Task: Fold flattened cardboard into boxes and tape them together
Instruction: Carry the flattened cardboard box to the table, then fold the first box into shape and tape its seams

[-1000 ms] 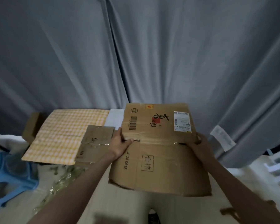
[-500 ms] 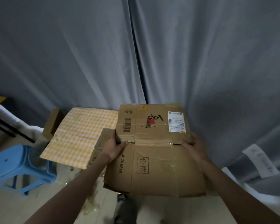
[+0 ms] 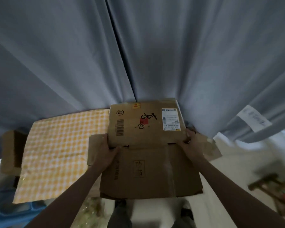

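Swung back right, view now blurred | both hands, left hand (image 3: 105, 155) and right hand (image 3: 192, 145), fingers pinching flattened cardboard box (image 3: 148, 152) at 9 and 3 o'clock, probably to pop it open.

Two bare forearms run up from the lower corners of the frame, with no sleeves, watch or bands visible. The left hand (image 3: 106, 152) and right hand (image 3: 192, 145) are bare and ungloved. At bottom centre, blurred dark trouser legs (image 3: 120, 216) show.

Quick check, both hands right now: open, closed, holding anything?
Left hand: closed on the left edge of the flattened cardboard box.
Right hand: closed on the box's right edge, at the flap crease.
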Tool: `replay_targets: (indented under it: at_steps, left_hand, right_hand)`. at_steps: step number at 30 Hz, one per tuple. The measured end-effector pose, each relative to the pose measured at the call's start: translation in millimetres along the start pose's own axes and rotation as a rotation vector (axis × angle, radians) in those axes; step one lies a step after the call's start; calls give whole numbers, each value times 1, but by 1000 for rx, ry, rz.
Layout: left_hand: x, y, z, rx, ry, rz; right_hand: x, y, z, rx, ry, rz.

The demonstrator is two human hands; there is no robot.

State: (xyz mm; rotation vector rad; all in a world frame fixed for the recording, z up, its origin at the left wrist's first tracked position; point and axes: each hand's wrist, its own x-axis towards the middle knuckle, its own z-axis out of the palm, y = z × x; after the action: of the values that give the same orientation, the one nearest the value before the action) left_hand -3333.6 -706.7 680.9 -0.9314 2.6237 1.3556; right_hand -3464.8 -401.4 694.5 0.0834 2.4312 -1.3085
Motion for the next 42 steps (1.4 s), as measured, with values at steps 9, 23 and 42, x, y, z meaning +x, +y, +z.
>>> replay_targets:
  at_steps: [9,23,42]
  left_hand:
    - [62,-95,31,32,-27,-51]
    - [144,-274,128,111,179,-46]
    - [166,-302,139,375,321,132]
  right_hand:
    - [38,58,87,44,38,55]
    - [142,205,250,139,28,-75]
    - [165,250,274,222,-2,-97]
